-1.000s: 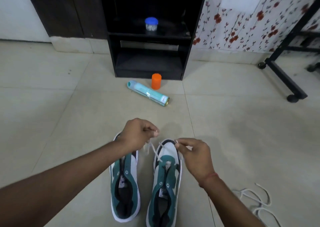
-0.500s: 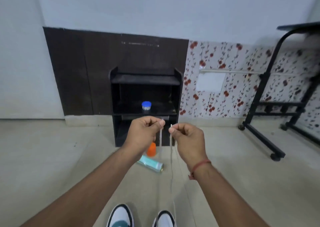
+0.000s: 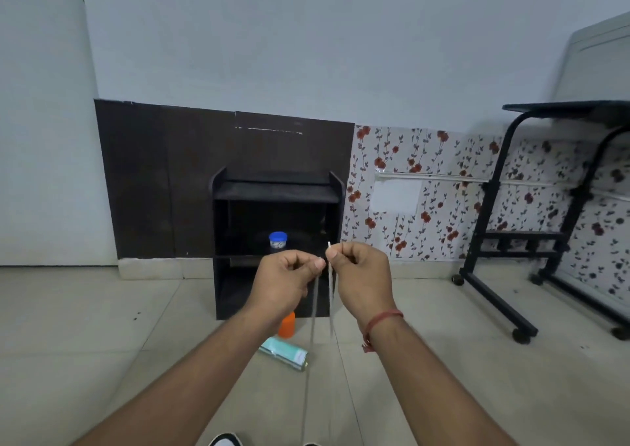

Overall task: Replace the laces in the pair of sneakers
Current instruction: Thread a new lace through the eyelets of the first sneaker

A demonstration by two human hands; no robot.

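Observation:
Both hands are raised in front of me, close together. My left hand (image 3: 284, 283) pinches one end of a white lace (image 3: 314, 312) between thumb and forefinger. My right hand (image 3: 361, 280) pinches the other end, whose tip sticks up above the fingers. The two strands hang taut, side by side, down toward the bottom edge. Only the white toe of the left sneaker (image 3: 225, 441) shows at the bottom edge; the other sneaker is almost wholly out of frame.
A black shelf unit (image 3: 276, 241) stands against the wall ahead, with a blue-lidded jar (image 3: 278, 241) inside. An orange cap (image 3: 286, 324) and a teal tube (image 3: 284, 355) lie on the tiled floor. A black wheeled stand (image 3: 511, 241) is at the right.
Both hands have lifted from the sneakers, pulling the lace ends up and taut. The view has tilted upward, so the sneakers have dropped to the bottom edge.

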